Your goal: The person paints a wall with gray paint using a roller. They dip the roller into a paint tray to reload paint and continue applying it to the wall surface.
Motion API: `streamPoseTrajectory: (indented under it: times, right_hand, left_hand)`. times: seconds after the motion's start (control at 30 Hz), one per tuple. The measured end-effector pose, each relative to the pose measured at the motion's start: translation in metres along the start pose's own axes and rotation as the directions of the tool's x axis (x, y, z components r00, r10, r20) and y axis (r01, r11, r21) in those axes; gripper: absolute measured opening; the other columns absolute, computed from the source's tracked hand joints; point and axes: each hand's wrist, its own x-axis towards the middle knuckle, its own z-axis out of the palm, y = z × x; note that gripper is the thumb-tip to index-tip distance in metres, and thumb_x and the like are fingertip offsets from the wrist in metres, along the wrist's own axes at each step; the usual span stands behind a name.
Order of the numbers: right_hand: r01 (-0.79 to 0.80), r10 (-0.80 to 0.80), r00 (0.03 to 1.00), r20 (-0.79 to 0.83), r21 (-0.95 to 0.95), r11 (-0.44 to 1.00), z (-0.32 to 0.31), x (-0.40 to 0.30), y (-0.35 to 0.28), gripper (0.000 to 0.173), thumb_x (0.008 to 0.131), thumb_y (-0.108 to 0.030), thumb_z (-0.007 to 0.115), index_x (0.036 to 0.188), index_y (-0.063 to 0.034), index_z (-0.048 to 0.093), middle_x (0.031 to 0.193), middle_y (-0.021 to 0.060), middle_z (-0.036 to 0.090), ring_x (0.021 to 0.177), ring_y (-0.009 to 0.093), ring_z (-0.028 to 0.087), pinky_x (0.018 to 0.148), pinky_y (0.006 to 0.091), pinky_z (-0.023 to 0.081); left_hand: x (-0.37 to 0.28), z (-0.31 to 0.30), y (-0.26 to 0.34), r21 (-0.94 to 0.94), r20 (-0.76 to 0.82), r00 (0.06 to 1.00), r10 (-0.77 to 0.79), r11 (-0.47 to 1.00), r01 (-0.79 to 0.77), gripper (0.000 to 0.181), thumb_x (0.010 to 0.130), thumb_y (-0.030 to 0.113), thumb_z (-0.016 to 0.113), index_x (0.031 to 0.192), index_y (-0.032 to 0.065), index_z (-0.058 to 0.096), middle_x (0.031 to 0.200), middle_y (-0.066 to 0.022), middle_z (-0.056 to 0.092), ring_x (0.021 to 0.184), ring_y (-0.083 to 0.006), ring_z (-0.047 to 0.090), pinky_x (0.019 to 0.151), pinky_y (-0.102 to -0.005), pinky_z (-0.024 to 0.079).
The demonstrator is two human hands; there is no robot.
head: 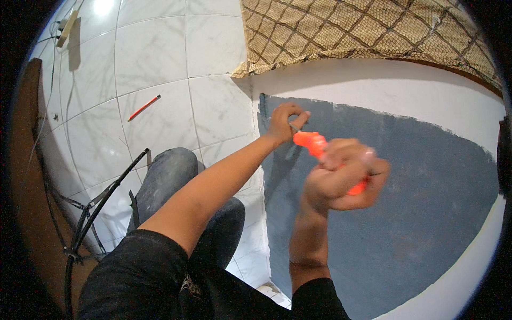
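Note:
My right hand [346,176] is closed around the orange handle of a screwdriver [312,144], slightly blurred. Its thin metal shaft slants up and left to my left hand [289,120], which rests by the lower part of the grey-painted wall [400,180]. The left thumb and forefinger are curved around the tip. Whether they pinch a small piece there is hidden. Close beyond the left fingers, a narrow dark strip [262,105] stands at the wall's foot.
On the white tiled floor [156,56] lies a red pencil [144,108]. A power strip [68,29] with cables is at the far left. Black straps on a rod [100,192] stand near my knee, beside a brown board [34,160]. Patterned cloth [360,32] borders the wall.

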Motion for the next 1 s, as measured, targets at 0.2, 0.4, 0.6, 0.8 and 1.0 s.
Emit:
streamPoseTrajectory:
  times: [0.2,0.4,0.6,0.8,1.0]
  right_hand:
    - [0.150,-0.129,0.935,0.331,-0.036,0.988,-0.024,-0.028,-0.011,0.025,0.105,-0.017,0.047,0.082,-0.0094,0.042,0.056,0.0025,0.043,0.049,0.013,0.044,0.047,0.0254,0.039]
    - [-0.127,0.128,0.913,0.388,-0.029,0.991,-0.038,-0.055,-0.014,0.020,0.090,-0.010,0.059,0.071,-0.0095,0.054,0.065,0.0078,0.057,0.057,0.024,0.059,0.060,0.0359,0.051]
    - [-0.037,0.045,0.914,0.404,-0.029,0.999,-0.048,-0.061,0.006,0.019,0.092,-0.005,0.052,0.073,-0.0053,0.050,0.061,0.0069,0.053,0.050,0.020,0.054,0.047,0.0340,0.045]
    - [-0.067,-0.002,0.949,0.316,0.208,0.976,-0.024,-0.063,0.021,0.009,0.100,-0.007,0.048,0.095,-0.0007,0.046,0.059,0.0068,0.050,0.046,0.012,0.045,0.043,0.0276,0.039]
    - [0.009,-0.033,0.969,0.245,0.099,0.995,-0.028,-0.055,0.018,0.009,0.101,-0.007,0.047,0.094,-0.0022,0.045,0.056,0.0073,0.047,0.045,0.011,0.042,0.041,0.0275,0.038]
  left_hand:
    - [-0.021,-0.017,0.013,-0.148,0.112,0.986,-0.127,0.979,0.143,0.029,0.089,0.027,0.073,0.072,0.0033,0.074,0.079,-0.0116,0.071,0.082,-0.0261,0.068,0.079,-0.0386,0.051]
    - [-0.031,-0.040,-0.022,-0.012,0.200,0.980,-0.021,1.000,0.023,0.014,0.090,0.017,0.074,0.087,0.0043,0.072,0.092,-0.0113,0.072,0.092,-0.0233,0.069,0.082,-0.0378,0.053]
    - [-0.038,-0.035,-0.047,-0.023,0.203,0.978,-0.050,0.998,0.055,0.015,0.088,0.016,0.076,0.091,0.0024,0.069,0.090,-0.0096,0.071,0.091,-0.0240,0.070,0.085,-0.0356,0.053]
    - [-0.027,-0.041,-0.058,-0.072,0.233,0.967,-0.104,0.990,0.124,0.014,0.086,0.015,0.076,0.088,0.0017,0.074,0.097,-0.0105,0.072,0.094,-0.0249,0.069,0.088,-0.0360,0.052]
    - [-0.059,-0.030,-0.044,-0.099,0.310,0.939,-0.147,0.978,0.186,0.024,0.083,0.026,0.082,0.079,0.0039,0.075,0.094,-0.0129,0.072,0.091,-0.0280,0.069,0.082,-0.0384,0.052]
